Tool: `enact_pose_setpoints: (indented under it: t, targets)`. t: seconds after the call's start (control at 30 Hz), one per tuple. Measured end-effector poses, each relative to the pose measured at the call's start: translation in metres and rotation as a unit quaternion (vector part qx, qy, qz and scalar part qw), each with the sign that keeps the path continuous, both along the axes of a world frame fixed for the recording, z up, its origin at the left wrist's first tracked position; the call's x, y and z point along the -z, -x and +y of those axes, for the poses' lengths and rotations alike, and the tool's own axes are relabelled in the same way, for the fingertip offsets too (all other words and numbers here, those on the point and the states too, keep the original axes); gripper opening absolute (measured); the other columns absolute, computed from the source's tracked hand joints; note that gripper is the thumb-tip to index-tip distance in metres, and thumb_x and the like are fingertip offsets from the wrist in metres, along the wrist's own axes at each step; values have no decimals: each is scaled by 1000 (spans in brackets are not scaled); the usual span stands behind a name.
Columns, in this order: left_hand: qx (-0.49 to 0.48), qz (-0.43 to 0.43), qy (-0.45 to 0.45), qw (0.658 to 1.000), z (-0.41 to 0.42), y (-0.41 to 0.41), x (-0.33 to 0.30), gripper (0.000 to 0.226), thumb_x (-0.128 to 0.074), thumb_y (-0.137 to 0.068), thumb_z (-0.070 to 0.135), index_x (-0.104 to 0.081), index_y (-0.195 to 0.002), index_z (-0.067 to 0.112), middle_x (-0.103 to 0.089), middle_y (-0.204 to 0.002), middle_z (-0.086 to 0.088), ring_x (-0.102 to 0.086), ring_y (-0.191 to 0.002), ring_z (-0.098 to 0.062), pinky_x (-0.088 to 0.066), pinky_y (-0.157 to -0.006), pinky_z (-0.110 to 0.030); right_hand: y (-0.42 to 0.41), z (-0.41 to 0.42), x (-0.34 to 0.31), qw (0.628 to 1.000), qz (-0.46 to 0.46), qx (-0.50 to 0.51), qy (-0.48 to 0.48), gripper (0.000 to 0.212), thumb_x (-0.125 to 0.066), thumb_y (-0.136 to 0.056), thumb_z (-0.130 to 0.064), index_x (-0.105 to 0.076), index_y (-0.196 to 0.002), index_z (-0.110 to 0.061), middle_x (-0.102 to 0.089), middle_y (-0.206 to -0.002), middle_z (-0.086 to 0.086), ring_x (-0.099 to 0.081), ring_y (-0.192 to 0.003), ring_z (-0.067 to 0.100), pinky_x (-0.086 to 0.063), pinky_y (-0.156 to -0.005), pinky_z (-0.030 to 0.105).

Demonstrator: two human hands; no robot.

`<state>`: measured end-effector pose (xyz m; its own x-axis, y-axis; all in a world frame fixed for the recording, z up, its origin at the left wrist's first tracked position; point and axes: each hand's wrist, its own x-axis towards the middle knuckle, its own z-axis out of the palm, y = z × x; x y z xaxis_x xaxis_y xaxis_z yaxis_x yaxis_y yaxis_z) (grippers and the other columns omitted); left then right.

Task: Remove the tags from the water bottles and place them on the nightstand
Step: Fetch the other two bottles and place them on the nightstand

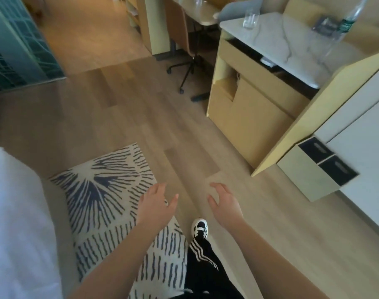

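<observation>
A clear plastic water bottle (347,22) with a green label stands at the far right on a marble-topped cabinet (277,39), blurred by motion. A dark tag (323,26) hangs against it. My left hand (157,203) and my right hand (224,202) are held out low over the wooden floor, far from the bottle. Both hands hold nothing and their fingers are apart.
A drinking glass (250,19) stands on the marble top. A desk and wheeled chair (186,50) are beyond it. A white bed (16,223) is at left, a patterned rug (106,186) under my left arm, drawers (326,160) at right.
</observation>
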<state>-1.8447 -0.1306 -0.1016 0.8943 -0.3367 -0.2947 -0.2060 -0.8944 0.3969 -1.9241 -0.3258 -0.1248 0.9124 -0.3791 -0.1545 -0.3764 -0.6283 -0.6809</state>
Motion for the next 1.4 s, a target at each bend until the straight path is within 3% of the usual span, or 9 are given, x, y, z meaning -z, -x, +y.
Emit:
enact_pose_setpoints:
  t: [0.13, 0.23, 0.37, 0.53, 0.7, 0.83, 1.1, 1.2, 1.4]
  targets:
    - [-23, 0, -34, 999, -59, -102, 4, 62, -36, -94, 58, -36, -145, 21, -39, -149, -1, -37, -136, -21, -31, -111, -43, -107, -69, 1, 1000, 11, -24, 2, 38, -53, -94, -28, -50, -129, -13, -48, -134, 5, -50, -117, 27, -37, -88, 27]
    - [-49, -4, -31, 998, -96, -180, -8, 58, -37, -92, 60, -45, -135, 22, -46, -142, 0, -44, -129, -22, -35, -107, -45, -184, -118, -13, 999, 13, -31, 6, 40, -52, -93, -27, -50, -130, -12, -48, -135, 6, -52, -117, 29, -41, -92, 32]
    - [-70, -20, -33, 997, -137, -262, -21, 60, -37, -92, 60, -46, -136, 21, -48, -139, -2, -46, -127, -24, -36, -105, -44, -272, -161, -26, 1000, 1, -30, -7, 39, -53, -94, -29, -50, -131, -15, -48, -136, 5, -50, -119, 23, -36, -97, 28]
    - [-63, 0, -39, 997, -172, -344, -13, 55, -40, -94, 53, -43, -137, 18, -48, -138, -3, -48, -124, -24, -35, -105, -42, -359, -185, -15, 998, 16, -49, -24, 41, -52, -94, -32, -51, -132, -15, -50, -133, 7, -51, -117, 22, -38, -100, 30]
    - [-78, -17, -12, 997, -197, -455, 10, 58, -41, -93, 54, -44, -138, 17, -48, -140, -5, -46, -127, -25, -33, -107, -41, -462, -210, 10, 998, 27, -51, -21, 37, -55, -94, -25, -54, -129, -11, -50, -132, 8, -48, -119, 20, -30, -97, 18]
    - [-77, -23, 1, 997, -214, -570, 25, 59, -40, -93, 57, -46, -135, 17, -48, -140, -4, -45, -127, -25, -33, -104, -41, -578, -226, 18, 997, 43, -56, -21, 40, -52, -96, -27, -50, -132, -11, -46, -136, 7, -44, -124, 20, -30, -102, 23]
    - [-115, -85, 33, 989, -237, -835, -12, 64, -48, -91, 55, -43, -141, 16, -49, -139, -12, -48, -125, -34, -39, -101, -45, -849, -265, -48, 997, -11, -50, 64, 43, -49, -96, -35, -49, -134, -17, -48, -136, 4, -47, -124, 18, -34, -101, 27]
    - [-120, -88, 56, 987, -253, -900, -21, 66, -47, -90, 57, -40, -144, 20, -47, -143, -9, -44, -130, -31, -37, -103, -47, -912, -278, -57, 997, -24, -31, 64, 41, -51, -94, -39, -51, -131, -22, -51, -131, -2, -49, -118, 12, -31, -94, 20]
    - [-93, -88, 81, 989, -292, -1011, -17, 67, -46, -90, 58, -35, -146, 23, -42, -147, -6, -40, -134, -29, -32, -107, -45, -1026, -306, -47, 998, -36, -19, 44, 38, -53, -94, -36, -53, -129, -21, -51, -127, -1, -51, -104, 9, -38, -89, 22]
